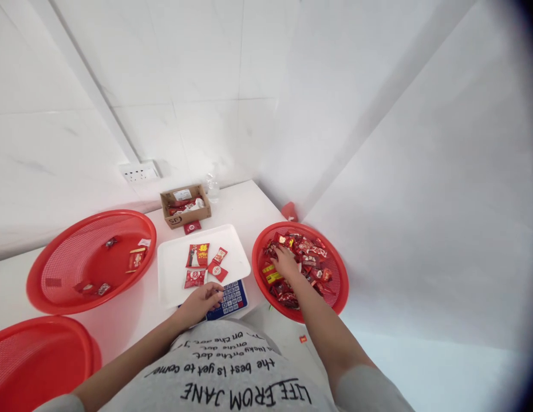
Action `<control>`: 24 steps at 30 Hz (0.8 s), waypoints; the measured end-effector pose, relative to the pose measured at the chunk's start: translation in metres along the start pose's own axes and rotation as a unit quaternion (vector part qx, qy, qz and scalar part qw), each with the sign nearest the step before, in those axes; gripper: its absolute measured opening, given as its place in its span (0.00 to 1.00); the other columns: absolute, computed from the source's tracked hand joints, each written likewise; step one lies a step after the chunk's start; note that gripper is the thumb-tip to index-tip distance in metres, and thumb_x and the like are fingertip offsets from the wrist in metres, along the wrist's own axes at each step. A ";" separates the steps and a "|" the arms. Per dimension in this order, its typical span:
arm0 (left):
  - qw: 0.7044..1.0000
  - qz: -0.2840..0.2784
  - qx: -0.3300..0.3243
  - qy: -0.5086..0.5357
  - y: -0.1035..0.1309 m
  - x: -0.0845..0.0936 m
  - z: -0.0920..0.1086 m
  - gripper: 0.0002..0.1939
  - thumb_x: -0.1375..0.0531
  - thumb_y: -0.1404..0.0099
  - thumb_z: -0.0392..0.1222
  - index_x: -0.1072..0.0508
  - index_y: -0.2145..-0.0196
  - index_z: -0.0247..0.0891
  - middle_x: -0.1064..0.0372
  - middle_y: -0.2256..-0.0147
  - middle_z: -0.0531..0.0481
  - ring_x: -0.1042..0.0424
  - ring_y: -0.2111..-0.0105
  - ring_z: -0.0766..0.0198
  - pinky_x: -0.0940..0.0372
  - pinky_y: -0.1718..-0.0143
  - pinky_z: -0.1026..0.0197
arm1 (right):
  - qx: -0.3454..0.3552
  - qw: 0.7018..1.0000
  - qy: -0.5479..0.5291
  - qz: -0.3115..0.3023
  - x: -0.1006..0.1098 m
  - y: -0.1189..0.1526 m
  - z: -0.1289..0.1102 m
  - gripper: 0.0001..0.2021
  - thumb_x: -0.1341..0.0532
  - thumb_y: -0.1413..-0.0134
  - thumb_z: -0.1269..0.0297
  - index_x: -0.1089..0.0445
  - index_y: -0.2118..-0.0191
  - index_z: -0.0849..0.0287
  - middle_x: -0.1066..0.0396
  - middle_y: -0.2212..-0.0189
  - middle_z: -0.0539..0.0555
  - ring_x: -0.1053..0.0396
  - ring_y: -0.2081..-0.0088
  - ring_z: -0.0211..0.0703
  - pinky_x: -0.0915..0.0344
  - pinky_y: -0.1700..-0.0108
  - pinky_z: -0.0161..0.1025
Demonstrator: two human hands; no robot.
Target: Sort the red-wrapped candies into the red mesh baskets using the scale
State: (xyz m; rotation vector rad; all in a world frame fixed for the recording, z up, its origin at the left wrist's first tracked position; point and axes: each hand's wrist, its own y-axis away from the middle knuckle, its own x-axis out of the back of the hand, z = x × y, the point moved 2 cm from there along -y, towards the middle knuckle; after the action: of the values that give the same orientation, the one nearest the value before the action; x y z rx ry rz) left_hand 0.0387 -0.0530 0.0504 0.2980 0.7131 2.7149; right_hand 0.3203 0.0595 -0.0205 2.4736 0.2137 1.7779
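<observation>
Two hands worked apart: the right hand (285,262) dipped into wrapped sweets (311,246) in the right basket (343,274), its grip (partly hidden) unclear; the left hand (205,298), fingers loosely curled together, hovered at the near edge of the white tray (174,257).

Lighting was bright and diffuse, source undetermined. A soft grey shadow crossed the white wall (433,171) between one and two o'clock; pale bluish glare lay at four. Dark vignetting edged two to four. Wide-angle distortion stretched the basket (36,363) at eight
</observation>
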 end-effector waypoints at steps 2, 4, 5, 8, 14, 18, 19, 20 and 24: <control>1.000 0.006 0.003 0.002 0.000 0.002 -0.004 0.18 0.41 0.49 0.52 0.34 0.64 0.38 0.32 0.72 0.52 0.32 0.71 0.63 0.38 0.67 0.60 | 0.019 1.000 0.006 -0.008 -0.006 -0.012 -0.006 0.24 0.46 0.47 0.64 0.41 0.44 0.63 0.44 0.43 0.60 0.50 0.43 0.51 0.52 0.43 0.44; 1.000 0.012 0.012 0.002 0.001 0.005 -0.007 0.18 0.41 0.49 0.52 0.34 0.64 0.39 0.32 0.72 0.52 0.32 0.71 0.63 0.38 0.67 0.60 | 0.009 1.000 0.016 0.004 -0.012 -0.018 -0.012 0.26 0.45 0.48 0.63 0.43 0.42 0.60 0.47 0.41 0.59 0.51 0.43 0.54 0.52 0.44 0.47; 1.000 0.015 0.020 0.002 0.002 0.006 -0.008 0.18 0.41 0.49 0.52 0.34 0.64 0.39 0.32 0.72 0.52 0.32 0.71 0.63 0.38 0.67 0.60 | -0.002 1.000 0.025 0.009 -0.015 -0.019 -0.015 0.27 0.45 0.49 0.63 0.45 0.41 0.59 0.49 0.40 0.59 0.52 0.43 0.57 0.51 0.45 0.49; 0.999 0.021 0.034 0.005 0.004 0.009 -0.011 0.18 0.42 0.50 0.52 0.35 0.64 0.39 0.32 0.71 0.53 0.32 0.71 0.64 0.38 0.68 0.61 | -0.028 0.998 0.063 -0.002 -0.025 -0.016 -0.021 0.28 0.45 0.49 0.64 0.46 0.41 0.54 0.53 0.38 0.55 0.58 0.41 0.62 0.50 0.47 0.53; 0.999 0.019 0.029 -0.001 0.002 0.009 -0.011 0.19 0.43 0.49 0.54 0.35 0.63 0.38 0.32 0.71 0.53 0.31 0.70 0.63 0.37 0.66 0.60 | -0.011 0.996 0.068 -0.063 -0.035 -0.011 -0.023 0.18 0.50 0.45 0.65 0.37 0.48 0.52 0.47 0.42 0.57 0.48 0.46 0.56 0.44 0.53 0.49; 1.000 0.009 0.017 -0.009 -0.002 0.007 -0.010 0.19 0.43 0.49 0.53 0.35 0.63 0.38 0.31 0.71 0.52 0.31 0.70 0.63 0.37 0.66 0.59 | -0.015 0.997 0.035 -0.061 -0.037 -0.011 -0.019 0.19 0.47 0.48 0.66 0.37 0.48 0.51 0.43 0.44 0.57 0.41 0.51 0.51 0.42 0.56 0.44; 1.000 0.008 0.015 -0.012 -0.002 0.007 -0.010 0.19 0.43 0.49 0.53 0.35 0.63 0.38 0.31 0.71 0.52 0.31 0.70 0.63 0.37 0.66 0.59 | -0.015 0.998 0.023 -0.056 -0.038 -0.011 -0.019 0.19 0.47 0.49 0.67 0.36 0.49 0.52 0.42 0.44 0.57 0.40 0.52 0.51 0.42 0.57 0.43; 1.000 0.009 0.013 -0.014 -0.002 0.007 -0.011 0.19 0.43 0.49 0.53 0.35 0.63 0.38 0.32 0.71 0.53 0.31 0.70 0.63 0.37 0.66 0.59 | -0.014 0.999 0.008 -0.051 -0.039 -0.012 -0.019 0.19 0.46 0.49 0.68 0.35 0.50 0.52 0.41 0.46 0.57 0.40 0.52 0.50 0.42 0.57 0.42; 0.999 0.018 0.025 -0.019 -0.002 0.008 -0.013 0.19 0.43 0.49 0.53 0.35 0.63 0.38 0.32 0.72 0.53 0.31 0.70 0.63 0.37 0.67 0.60 | -0.003 0.997 -0.072 -0.020 -0.039 -0.011 -0.019 0.12 0.46 0.52 0.72 0.28 0.63 0.58 0.31 0.58 0.58 0.36 0.57 0.46 0.43 0.55 0.41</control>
State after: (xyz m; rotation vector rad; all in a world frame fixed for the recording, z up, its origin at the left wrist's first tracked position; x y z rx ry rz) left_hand 0.0278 -0.0546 0.0390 0.3772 0.7724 2.7198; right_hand 0.2891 0.0634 -0.0524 2.5594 0.2437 1.5758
